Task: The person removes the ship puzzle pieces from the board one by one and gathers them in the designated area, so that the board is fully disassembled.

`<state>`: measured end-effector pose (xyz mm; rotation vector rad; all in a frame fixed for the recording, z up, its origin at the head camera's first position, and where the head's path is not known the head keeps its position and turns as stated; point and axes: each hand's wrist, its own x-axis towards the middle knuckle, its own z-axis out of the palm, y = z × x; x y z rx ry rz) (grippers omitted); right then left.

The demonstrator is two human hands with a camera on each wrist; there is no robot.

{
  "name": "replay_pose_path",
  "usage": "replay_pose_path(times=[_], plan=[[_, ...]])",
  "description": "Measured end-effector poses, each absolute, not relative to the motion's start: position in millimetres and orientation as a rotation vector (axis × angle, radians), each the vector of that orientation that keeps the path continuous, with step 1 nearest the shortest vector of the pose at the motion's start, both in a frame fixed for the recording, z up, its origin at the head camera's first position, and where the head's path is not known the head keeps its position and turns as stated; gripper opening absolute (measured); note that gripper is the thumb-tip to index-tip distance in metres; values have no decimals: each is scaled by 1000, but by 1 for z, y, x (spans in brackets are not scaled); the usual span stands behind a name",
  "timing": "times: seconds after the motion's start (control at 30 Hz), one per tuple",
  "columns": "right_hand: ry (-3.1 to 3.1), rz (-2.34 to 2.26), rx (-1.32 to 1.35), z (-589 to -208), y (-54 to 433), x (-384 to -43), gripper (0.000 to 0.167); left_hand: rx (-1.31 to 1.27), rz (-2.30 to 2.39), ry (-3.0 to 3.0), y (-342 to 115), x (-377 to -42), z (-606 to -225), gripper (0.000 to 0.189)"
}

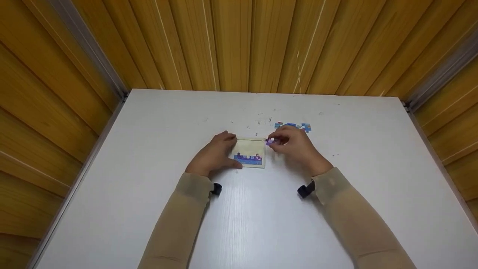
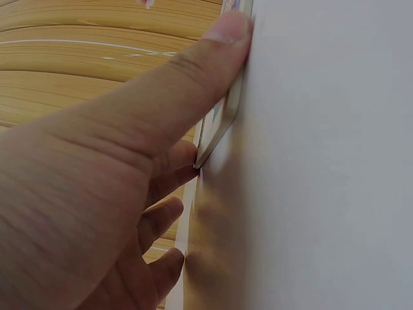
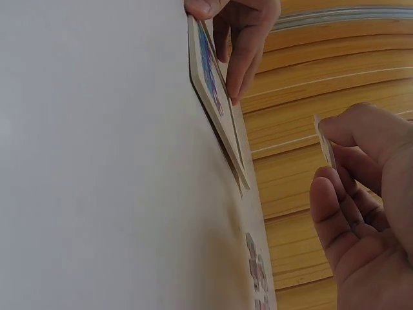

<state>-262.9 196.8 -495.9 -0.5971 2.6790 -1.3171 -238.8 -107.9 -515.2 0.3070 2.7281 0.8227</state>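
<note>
Tons of room on surface (image 1: 235, 224) between forearms (image 1: 179, 220), right up to puzzle tray (image 1: 251, 146). Left hand (image 1: 217, 153) blocks tray's left side, right hand (image 1: 298, 147) crowds upper right (loose pieces (image 1: 307, 127) just past it). Slatted wall (image 1: 231, 48) caps back.

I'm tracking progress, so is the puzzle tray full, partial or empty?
Partly filled: pieces cover the near side of the tray; its far side is bare.

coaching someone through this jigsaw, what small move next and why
Probably shift the purple jigsaw piece leftward over the wooden puzzle tray: the right hand pinches it by the tray's right edge, and the left hand holds the tray, whose upper part is bare.
</note>
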Motion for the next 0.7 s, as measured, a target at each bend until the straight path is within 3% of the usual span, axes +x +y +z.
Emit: replay_pose_path(times=[0.7], plan=[[2810, -1273, -433, -494, 277, -259, 16, 372, 820, 2737, -112, -241, -519, 107]])
